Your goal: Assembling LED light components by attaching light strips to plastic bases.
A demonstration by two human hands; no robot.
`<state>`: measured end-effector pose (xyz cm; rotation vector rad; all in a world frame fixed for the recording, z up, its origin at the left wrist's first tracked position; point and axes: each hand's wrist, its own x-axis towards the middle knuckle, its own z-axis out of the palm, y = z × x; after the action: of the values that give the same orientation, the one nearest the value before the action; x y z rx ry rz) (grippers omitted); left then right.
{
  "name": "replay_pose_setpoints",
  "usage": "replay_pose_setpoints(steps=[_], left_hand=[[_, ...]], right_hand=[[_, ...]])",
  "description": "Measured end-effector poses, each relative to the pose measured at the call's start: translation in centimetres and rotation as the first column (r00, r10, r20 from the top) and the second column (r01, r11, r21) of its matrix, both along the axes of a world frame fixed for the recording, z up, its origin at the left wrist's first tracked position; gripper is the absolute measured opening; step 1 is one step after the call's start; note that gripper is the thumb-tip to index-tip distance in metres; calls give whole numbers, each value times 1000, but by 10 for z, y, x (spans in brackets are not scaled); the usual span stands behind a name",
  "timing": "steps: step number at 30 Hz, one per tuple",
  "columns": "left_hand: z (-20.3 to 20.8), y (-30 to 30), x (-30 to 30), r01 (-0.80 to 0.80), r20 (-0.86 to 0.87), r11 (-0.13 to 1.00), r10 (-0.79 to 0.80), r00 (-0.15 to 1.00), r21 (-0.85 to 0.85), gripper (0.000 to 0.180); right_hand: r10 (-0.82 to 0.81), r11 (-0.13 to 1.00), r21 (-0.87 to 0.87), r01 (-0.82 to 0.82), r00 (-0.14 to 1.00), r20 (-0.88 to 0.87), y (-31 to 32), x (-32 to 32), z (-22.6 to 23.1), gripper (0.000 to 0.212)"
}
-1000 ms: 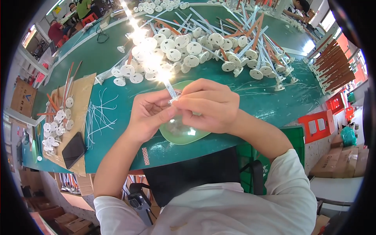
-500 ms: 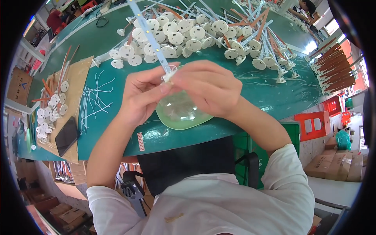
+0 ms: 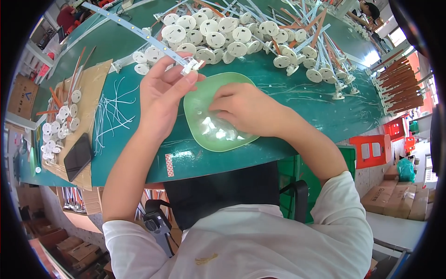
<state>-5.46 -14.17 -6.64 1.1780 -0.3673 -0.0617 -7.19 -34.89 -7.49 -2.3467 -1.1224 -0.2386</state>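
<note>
My left hand [image 3: 162,95] pinches the white plastic end piece at the foot of a narrow LED strip [image 3: 134,30]. The strip slants up and away to the left, and a short white wire loops at its end. My right hand [image 3: 251,109] is inside the green bowl [image 3: 193,125], fingers curled and drawn together. Whatever may be between those fingertips is hidden. Small clear, shiny pieces seem to lie at the bottom of the bowl. Beyond my hands, many similar strips with round white caps [image 3: 216,39] lie heaped.
Loose white wires [image 3: 111,116] lie on the green table left of my arm, beside cardboard [image 3: 100,100] bearing a phone [image 3: 78,157] and more capped strips [image 3: 62,123]. A red-and-white patterned strip [image 3: 169,165] lies near the front edge. Brown strips [image 3: 402,86] stand stacked at right. Others work farther back.
My right hand has left the strip's end piece and moved down into the green bowl. My left hand keeps hold of the strip, which now leans farther left.
</note>
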Motion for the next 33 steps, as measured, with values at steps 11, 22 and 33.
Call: replay_pose_setpoints(steps=[11, 22, 33], left_hand=[[4, 2, 1, 22, -18, 1000, -22, 1000, 7, 42], [6, -2, -10, 172, -62, 979, -179, 982, -106, 36], [4, -2, -11, 183, -28, 975, -187, 982, -124, 37]], right_hand=[[47, 956, 294, -14, 993, -105, -3, -3, 20, 12], [-125, 758, 554, 345, 910, -396, -2, -6, 28, 11], [-149, 913, 404, -54, 878, 454, -2, 13, 10, 21]])
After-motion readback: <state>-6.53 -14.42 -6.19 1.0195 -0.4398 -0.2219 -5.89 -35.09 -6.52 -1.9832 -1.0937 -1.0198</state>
